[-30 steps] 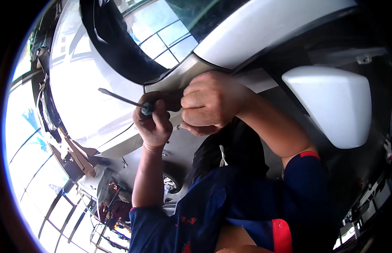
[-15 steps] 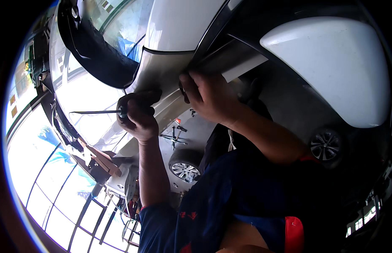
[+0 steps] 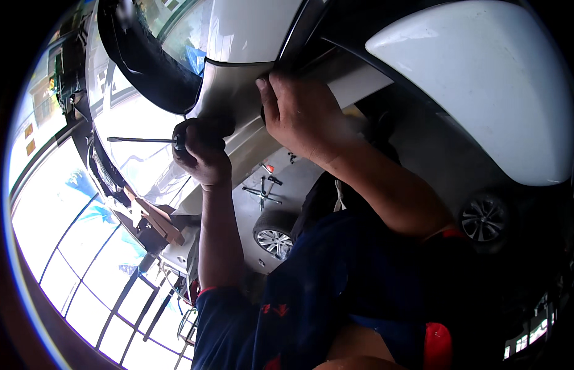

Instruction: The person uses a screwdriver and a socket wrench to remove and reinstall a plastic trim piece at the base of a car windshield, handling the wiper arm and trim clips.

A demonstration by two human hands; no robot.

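Observation:
My left hand (image 3: 203, 151) is closed in a fist around the handle of a screwdriver (image 3: 145, 140), whose dark shaft points left. Its far fingers lie in shadow against a white car's body panel (image 3: 234, 89). Further right, my right hand (image 3: 302, 114) is at the panel's edge, just below the black trim strip (image 3: 293, 37). The thumb and forefinger are close together with their tips at the panel; the other fingers curl out of sight. Whatever they pinch, if anything, is hidden.
A large white rounded body part (image 3: 484, 86) is at the upper right. Below are a wheel (image 3: 274, 240) and a metal stand (image 3: 262, 192) on the grey floor; another wheel (image 3: 483, 217) is at the right. A black-rimmed opening (image 3: 145, 68) lies at the upper left.
My right hand has shifted up and slightly left along the panel edge. My left hand still grips the screwdriver, its shaft slightly higher. The view has shifted a little.

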